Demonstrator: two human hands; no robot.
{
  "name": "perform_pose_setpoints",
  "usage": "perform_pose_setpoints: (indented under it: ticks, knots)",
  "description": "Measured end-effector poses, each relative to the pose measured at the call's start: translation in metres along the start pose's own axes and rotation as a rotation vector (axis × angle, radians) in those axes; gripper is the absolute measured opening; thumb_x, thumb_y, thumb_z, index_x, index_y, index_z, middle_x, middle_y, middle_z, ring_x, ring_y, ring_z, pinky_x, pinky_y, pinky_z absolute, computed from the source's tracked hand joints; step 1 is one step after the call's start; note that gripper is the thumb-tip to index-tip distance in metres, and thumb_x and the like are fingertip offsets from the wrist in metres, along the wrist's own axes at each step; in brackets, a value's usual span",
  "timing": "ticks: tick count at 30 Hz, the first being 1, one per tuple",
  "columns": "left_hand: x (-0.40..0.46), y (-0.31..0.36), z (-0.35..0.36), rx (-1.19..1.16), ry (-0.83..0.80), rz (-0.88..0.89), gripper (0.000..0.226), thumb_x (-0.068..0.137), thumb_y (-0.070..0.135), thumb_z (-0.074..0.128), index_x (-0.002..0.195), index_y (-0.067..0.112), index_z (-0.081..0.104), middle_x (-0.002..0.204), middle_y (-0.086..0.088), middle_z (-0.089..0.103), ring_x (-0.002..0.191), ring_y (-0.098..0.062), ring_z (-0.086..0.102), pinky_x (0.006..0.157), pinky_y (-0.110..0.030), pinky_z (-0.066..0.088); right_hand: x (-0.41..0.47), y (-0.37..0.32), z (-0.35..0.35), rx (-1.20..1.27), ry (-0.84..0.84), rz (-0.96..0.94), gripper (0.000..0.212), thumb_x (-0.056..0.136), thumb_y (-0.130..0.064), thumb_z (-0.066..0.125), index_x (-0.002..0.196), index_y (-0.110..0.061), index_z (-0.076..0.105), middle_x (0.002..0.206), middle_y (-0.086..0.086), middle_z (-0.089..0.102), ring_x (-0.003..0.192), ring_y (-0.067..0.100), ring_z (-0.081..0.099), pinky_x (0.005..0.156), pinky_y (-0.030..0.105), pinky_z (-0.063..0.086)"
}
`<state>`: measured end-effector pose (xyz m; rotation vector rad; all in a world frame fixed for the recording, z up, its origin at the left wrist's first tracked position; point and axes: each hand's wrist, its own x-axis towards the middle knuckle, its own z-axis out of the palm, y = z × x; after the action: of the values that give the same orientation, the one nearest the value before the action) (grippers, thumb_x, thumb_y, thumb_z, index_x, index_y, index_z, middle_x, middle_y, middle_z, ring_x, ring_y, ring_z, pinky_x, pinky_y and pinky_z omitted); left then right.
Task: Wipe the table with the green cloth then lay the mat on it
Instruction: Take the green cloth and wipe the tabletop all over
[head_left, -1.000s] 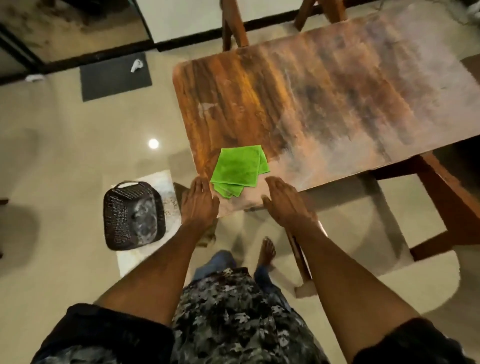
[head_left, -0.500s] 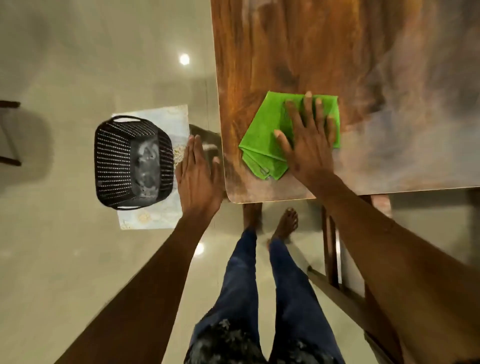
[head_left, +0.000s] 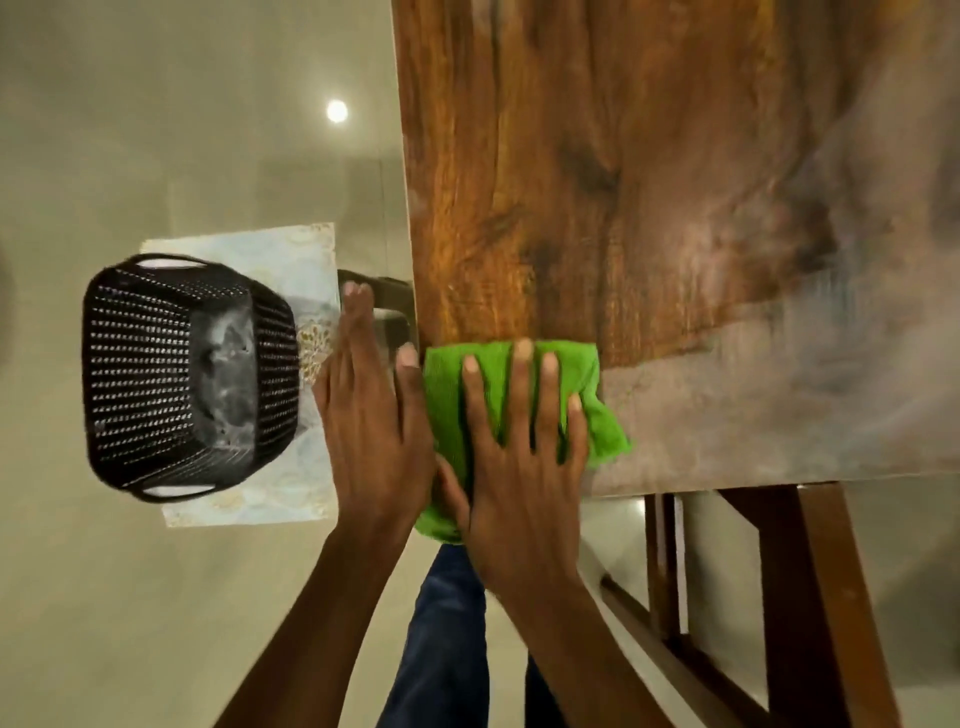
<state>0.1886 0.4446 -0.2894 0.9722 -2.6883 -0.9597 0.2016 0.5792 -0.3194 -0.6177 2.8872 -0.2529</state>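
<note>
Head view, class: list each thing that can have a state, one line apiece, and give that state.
green cloth: bunched, flat on the table's near corner, part hanging over the edge.
right hand: fingers straight, pressing the cloth.
left hand: open, flat beside the cloth at the table's edge.
table: bare wood, hazy film on its right part.
black basket: on its side on the floor, on a pale mat.

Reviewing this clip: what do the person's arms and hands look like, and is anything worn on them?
Both forearms are bare, with no sleeves in view. The left hand and right hand are bare too: no gloves, rings, watch or bands visible. Fingernails are short and unpainted. Dark blue jeans show below.
</note>
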Motion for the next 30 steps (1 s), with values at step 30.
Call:
perform_pose_setpoints:
  ticks: [30]
  knots:
    - [0.069, 0.034, 0.02, -0.127, 0.042, 0.083, 0.059, 0.113, 0.03, 0.033, 0.171, 0.016, 0.027, 0.177, 0.005, 0.027, 0.164, -0.009, 0.022, 0.133, -0.044, 0.02, 0.074, 0.008, -0.018, 0.048, -0.016, -0.063, 0.082, 0.107, -0.061, 0.044, 0.174, -0.025, 0.012, 0.181, 0.012, 0.002, 0.168, 0.035, 0.006, 0.13, 0.059, 0.016]
